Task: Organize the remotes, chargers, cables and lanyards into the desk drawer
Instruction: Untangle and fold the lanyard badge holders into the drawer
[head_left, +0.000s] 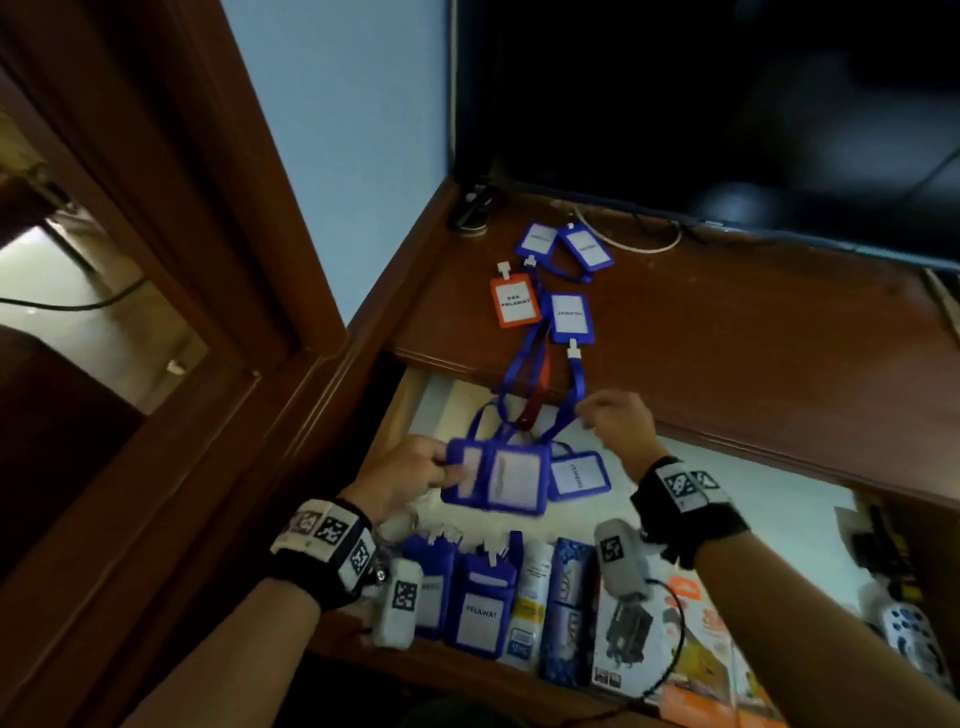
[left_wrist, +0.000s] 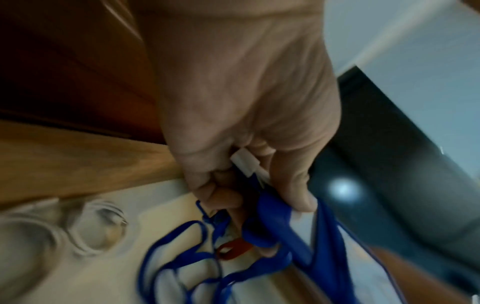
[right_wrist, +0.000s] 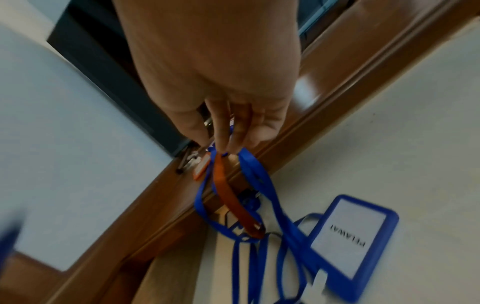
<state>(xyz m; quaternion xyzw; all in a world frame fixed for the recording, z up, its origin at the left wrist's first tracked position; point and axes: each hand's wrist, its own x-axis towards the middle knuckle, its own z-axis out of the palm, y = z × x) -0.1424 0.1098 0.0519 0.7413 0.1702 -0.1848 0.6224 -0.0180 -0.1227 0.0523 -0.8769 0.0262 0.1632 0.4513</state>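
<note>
From above, the left hand (head_left: 410, 475) grips two blue plastic badge holders (head_left: 496, 480) over the open wooden desk drawer (head_left: 400, 410), while the right hand (head_left: 615, 423) pinches a blue fabric lanyard strap (head_left: 574, 384) trailing off the brown desktop (head_left: 727, 338). At the left wrist, fingers (left_wrist: 293, 185) curl round blue holders and a white clip (left_wrist: 244, 161). At the right wrist, fingertips (right_wrist: 223, 142) pinch blue straps beside an orange strap (right_wrist: 228, 191); a third blue holder (right_wrist: 355, 232) lies in the drawer.

Dark screen (head_left: 727, 104) seen at back of desk (head_left: 727, 338); pale blue wall (head_left: 337, 130) behind; wooden frame (head_left: 208, 182) at left.
</note>
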